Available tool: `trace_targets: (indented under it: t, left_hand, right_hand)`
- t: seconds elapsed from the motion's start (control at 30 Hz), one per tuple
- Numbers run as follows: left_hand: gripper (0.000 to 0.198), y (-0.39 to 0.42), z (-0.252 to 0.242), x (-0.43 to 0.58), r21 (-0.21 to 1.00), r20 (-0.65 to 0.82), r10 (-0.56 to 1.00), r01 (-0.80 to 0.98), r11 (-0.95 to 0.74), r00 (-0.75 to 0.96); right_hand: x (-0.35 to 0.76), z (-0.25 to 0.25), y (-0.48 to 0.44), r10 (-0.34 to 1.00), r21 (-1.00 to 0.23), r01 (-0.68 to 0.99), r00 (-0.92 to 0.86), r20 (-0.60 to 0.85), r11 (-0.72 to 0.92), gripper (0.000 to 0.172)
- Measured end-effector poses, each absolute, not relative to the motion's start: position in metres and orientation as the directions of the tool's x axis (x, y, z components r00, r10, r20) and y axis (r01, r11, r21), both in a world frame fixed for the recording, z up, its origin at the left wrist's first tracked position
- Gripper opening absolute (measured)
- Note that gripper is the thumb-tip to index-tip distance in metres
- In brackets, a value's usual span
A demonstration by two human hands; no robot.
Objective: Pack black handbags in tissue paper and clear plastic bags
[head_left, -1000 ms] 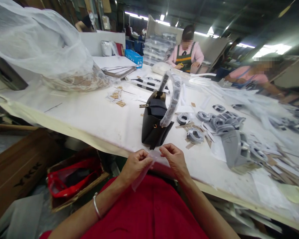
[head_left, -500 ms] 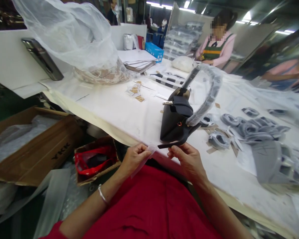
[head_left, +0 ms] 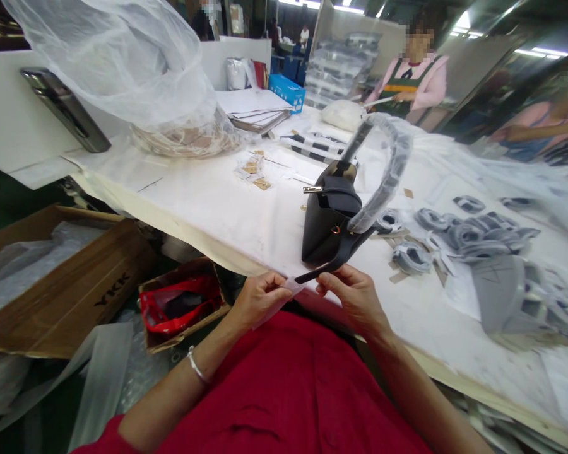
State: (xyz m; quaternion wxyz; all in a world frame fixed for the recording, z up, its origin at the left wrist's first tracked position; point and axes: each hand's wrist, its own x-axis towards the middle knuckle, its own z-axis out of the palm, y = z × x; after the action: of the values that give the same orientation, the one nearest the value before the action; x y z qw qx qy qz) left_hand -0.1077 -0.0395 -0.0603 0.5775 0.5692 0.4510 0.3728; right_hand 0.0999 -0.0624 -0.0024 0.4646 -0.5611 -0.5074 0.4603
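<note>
A black handbag [head_left: 331, 211] stands near the table's front edge, its raised handle [head_left: 390, 167] wrapped in clear plastic. From its side a black strap [head_left: 329, 268] runs down towards me. My right hand [head_left: 353, 296] pinches this strap close to its end. Between the thumb and fingers of my left hand [head_left: 265, 296] is a thin translucent plastic sleeve [head_left: 291, 287], whose top meets the strap's tip. Whether the tip is inside the sleeve or only against it, I cannot tell.
Several grey coiled straps [head_left: 473, 233] lie to the right on the white table [head_left: 208, 195]. A large plastic bag [head_left: 137, 75] and a metallic flask [head_left: 69, 113] stand left. Below are a YKK carton [head_left: 108, 271] and a box with red plastic [head_left: 182, 306]. A co-worker [head_left: 414, 75] stands across.
The plastic sleeve and the strap's tip have come together where a small gap was before. The view has shifted slightly. The co-worker across now holds a long pale thing.
</note>
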Motion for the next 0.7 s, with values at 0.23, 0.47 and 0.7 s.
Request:
trace_targets:
  t: [0.23, 0.47, 0.7]
  left_hand:
    - [0.022, -0.037, -0.057, -0.102, 0.99, -0.058, 0.949, 0.138, 0.016, 0.31]
    - [0.025, -0.032, -0.054, -0.084, 0.998, -0.062, 0.927, 0.002, 0.066, 0.371]
    - [0.031, -0.03, -0.041, -0.058, 1.0, -0.007, 0.921, 0.023, -0.002, 0.39]
  right_hand:
    - [0.105, -0.008, -0.061, 0.998, -0.981, 0.193, 0.064, -0.015, -0.027, 0.027]
    - [0.111, -0.013, -0.061, 0.999, -0.972, 0.234, 0.027, 0.045, 0.038, 0.022]
    - [0.121, -0.014, -0.062, 1.0, -0.978, 0.21, 0.019, 0.007, 0.003, 0.036]
